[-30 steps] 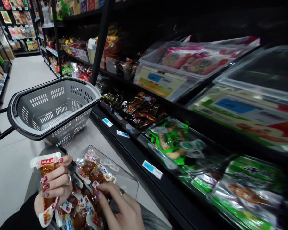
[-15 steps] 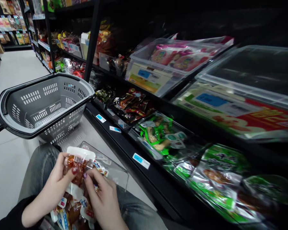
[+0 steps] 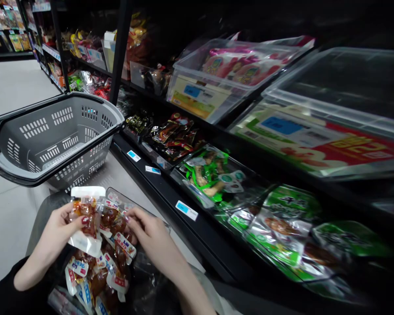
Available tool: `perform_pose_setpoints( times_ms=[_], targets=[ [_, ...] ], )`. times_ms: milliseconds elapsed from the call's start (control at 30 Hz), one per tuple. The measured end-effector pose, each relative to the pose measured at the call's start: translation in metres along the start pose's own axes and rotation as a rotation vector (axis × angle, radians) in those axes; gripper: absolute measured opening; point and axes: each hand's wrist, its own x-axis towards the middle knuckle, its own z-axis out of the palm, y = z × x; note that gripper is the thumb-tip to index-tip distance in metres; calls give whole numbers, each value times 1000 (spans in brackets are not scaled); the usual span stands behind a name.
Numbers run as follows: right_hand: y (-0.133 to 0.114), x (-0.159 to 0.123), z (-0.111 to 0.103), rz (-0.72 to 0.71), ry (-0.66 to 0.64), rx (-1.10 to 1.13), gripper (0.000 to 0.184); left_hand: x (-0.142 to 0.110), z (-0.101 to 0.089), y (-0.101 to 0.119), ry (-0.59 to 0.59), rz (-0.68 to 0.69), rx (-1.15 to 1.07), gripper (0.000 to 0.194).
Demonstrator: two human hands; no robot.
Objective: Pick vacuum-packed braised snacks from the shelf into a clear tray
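Observation:
My left hand [image 3: 61, 227] is closed on a clear vacuum-sealed snack packet [image 3: 89, 208] of glossy brown food with white ends, the thumb across its front. My right hand [image 3: 154, 234] pinches the edge of another brown-food packet [image 3: 113, 214] with a white, red and blue label; its fingertips are partly hidden. Below both hands, several similar packets [image 3: 98, 280] lie heaped in a clear plastic bin [image 3: 118, 192] on my lap. The exact food inside the packets cannot be made out.
A grey shopping basket [image 3: 49, 122] with perforated sides stands at the left. Along the right runs a black shelf [image 3: 164, 197] with price tags. It bears green snack packs [image 3: 206, 175], green-and-silver packs [image 3: 282, 227] and, higher up, clear bins [image 3: 203, 96].
My hands have moved apart, the left drawing its packet leftward and the right shifting to other packets. More of the heap shows. The view has shifted slightly, moving the basket and shelf leftward.

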Motion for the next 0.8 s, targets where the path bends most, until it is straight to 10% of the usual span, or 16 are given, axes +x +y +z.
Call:
perform_pose_setpoints(
  times_ms=[133, 333, 500, 800],
  targets=[
    [16, 20, 1, 2, -114, -558, 18, 0, -19, -1, 145, 51, 14, 28],
    [19, 47, 54, -208, -258, -743, 59, -3, -24, -3, 255, 48, -79, 37],
    [21, 52, 76, -276, -266, -800, 44, -5, -26, -7, 239, 43, -114, 37],
    [11, 35, 20, -167, -93, -652, 31, -10, -25, -7, 189, 165, -101, 90]
  ],
)
